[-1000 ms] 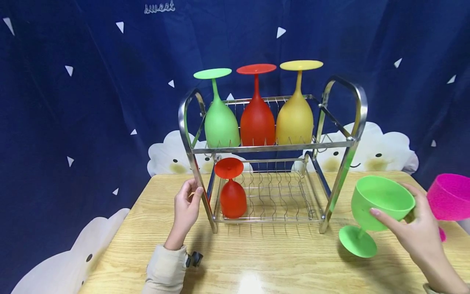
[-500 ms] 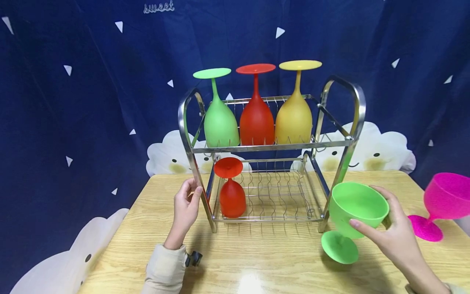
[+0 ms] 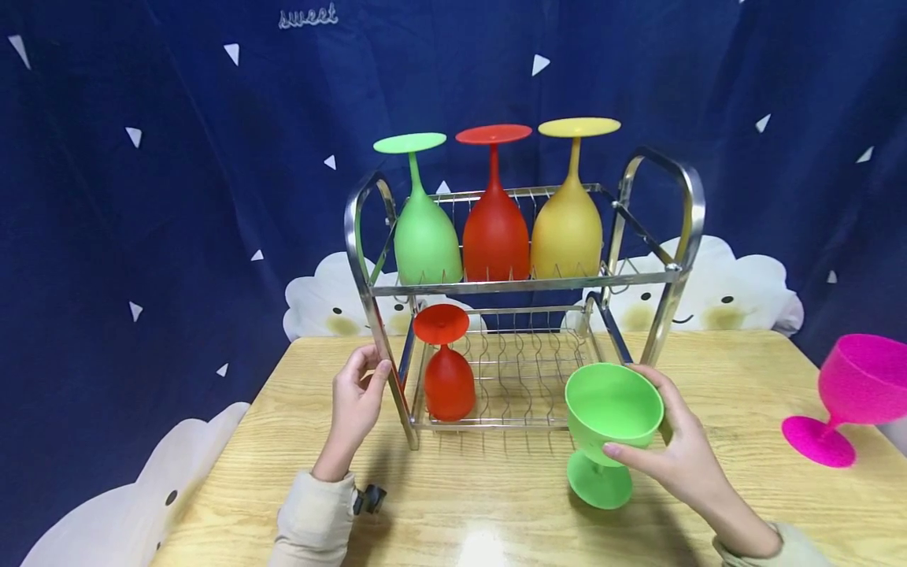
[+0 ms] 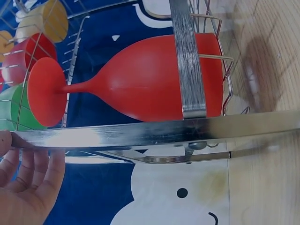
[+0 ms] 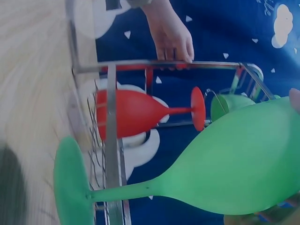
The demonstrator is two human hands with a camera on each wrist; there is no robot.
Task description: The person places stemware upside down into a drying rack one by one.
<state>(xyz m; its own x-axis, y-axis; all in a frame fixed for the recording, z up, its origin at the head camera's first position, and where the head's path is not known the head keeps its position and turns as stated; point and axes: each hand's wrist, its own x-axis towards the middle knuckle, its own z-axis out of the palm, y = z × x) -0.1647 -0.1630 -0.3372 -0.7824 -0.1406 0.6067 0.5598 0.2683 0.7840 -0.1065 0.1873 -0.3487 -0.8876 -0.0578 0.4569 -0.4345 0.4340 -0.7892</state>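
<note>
My right hand (image 3: 683, 457) holds a green goblet (image 3: 611, 413) by its bowl, thumb on the near side and fingers behind. The goblet is upright, foot downward, before the lower right front of a two-tier metal dish rack (image 3: 496, 288). In the right wrist view, its foot overlaps the rack's lower front rail. My left hand (image 3: 360, 398) grips the rack's left front post, thumb and fingers on opposite sides in the left wrist view. A red goblet (image 3: 449, 386) stands upside down at the left of the lower tier.
Upside down on the upper tier stand a green goblet (image 3: 427, 240), a red goblet (image 3: 496, 236) and a yellow goblet (image 3: 568, 236). A pink goblet (image 3: 860, 382) is upright at the table's right side. A dark blue curtain (image 3: 177, 236) hangs behind the wooden table (image 3: 482, 488).
My right hand has carried the green goblet leftward from beside the pink goblet to the front of the rack. The left hand keeps its place on the post.
</note>
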